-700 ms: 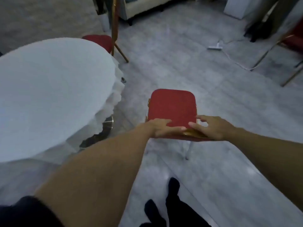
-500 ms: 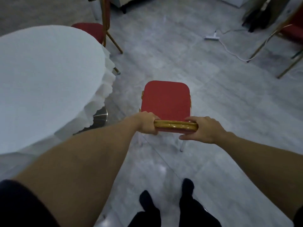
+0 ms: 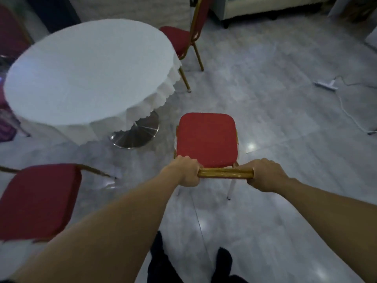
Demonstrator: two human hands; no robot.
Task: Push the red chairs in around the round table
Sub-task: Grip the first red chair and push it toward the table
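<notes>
A red chair [image 3: 206, 139] with a gold frame stands in front of me, its seat to the right of the round table [image 3: 89, 72], apart from it. My left hand [image 3: 186, 170] and my right hand [image 3: 265, 174] both grip the gold top rail of its backrest, one at each end. The table carries a white scalloped cloth and stands on a round metal base [image 3: 135, 132]. A second red chair [image 3: 179, 40] sits at the table's far right edge, its seat partly under the cloth. A third red chair [image 3: 36, 199] stands at the near left, away from the table.
A white power strip [image 3: 324, 85] and its cable lie on the grey tiled floor at the right. A pale sofa [image 3: 263, 7] stands at the back. Another red chair back [image 3: 10, 29] shows at the far left. My dark feet [image 3: 224, 260] are below.
My hands went from resting on the chair's backrest to gripping its gold top rail. The view swung left and up, bringing more of the table and the near-left chair into sight.
</notes>
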